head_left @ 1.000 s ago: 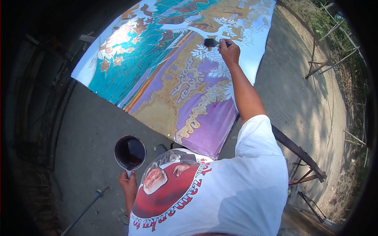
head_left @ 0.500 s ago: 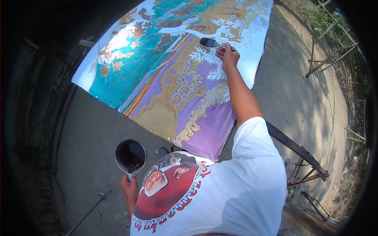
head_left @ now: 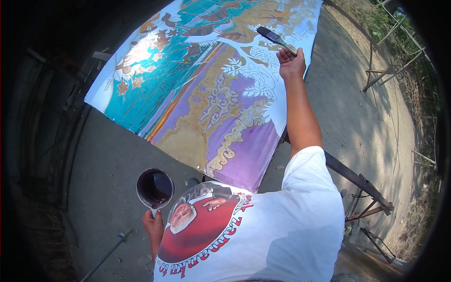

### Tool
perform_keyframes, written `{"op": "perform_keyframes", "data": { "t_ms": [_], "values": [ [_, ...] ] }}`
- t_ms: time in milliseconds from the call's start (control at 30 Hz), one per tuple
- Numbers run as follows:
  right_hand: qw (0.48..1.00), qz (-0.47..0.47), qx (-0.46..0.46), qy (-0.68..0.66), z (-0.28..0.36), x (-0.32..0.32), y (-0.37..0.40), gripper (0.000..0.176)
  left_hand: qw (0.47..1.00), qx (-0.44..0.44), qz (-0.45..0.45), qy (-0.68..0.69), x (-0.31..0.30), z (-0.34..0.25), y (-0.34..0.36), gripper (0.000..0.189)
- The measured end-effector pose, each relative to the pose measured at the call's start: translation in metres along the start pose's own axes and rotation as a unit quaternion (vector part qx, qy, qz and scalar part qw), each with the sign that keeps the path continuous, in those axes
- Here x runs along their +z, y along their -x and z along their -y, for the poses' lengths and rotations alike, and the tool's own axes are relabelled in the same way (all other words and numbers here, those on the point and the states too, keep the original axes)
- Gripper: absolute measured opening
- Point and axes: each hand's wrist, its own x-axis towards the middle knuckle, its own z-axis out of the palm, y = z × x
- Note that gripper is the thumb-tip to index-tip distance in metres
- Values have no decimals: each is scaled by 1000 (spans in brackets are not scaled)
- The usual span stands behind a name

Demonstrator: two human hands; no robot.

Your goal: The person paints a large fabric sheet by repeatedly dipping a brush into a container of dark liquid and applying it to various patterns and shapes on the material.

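Holding the brush (head view): the right hand (head_left: pixel 292 66) had a narrow grip on the end of the brush (head_left: pixel 274 37), with the other fingers kinda loose. The bristles pointed up and left, away from the palm, over the sheet (head_left: pixel 263 160). Couldn't tell if they were touching it.
Pot: the left hand (head_left: pixel 153 228) was closed around its handle, down by the shirt (head_left: pixel 291 216). The pot (head_left: pixel 143 188) sat just beyond the fingers, off the near edge of the sheet, with dark liquid (head_left: pixel 161 187) inside.
Colour so far: pretty far along, I reckoned. Teal covered much of the left side, with tan and purple nearer the shirt and orange streaks between.
White bits: the branch, a bunch of leaf shapes and parts of the side edges had no strong colour. Whether those were unfinished or meant to be pale, couldn't tell.
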Motion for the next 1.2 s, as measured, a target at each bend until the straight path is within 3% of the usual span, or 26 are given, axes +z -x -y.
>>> {"op": "perform_keyframes", "data": {
  "t_ms": [367,600,733,1000,1200],
  "values": [
    [999,-4,-32,-2,38,-5,5,42,1000,14,12,-2,2,1,-3,28],
    [999,31,-25,-18,54,3,48,44,999,28,31,-16,3,-11,-3,27],
    [998,64,6,-23,48,3,98,41,998,52,42,23,5,0,-14,26],
    [977,141,157,-12,-14,-2,224,39,993,90,71,3,0,-2,-38,22],
    [965,134,224,1,-55,8,290,39,990,114,77,-16,-18,8,-57,24]
  ]
}}
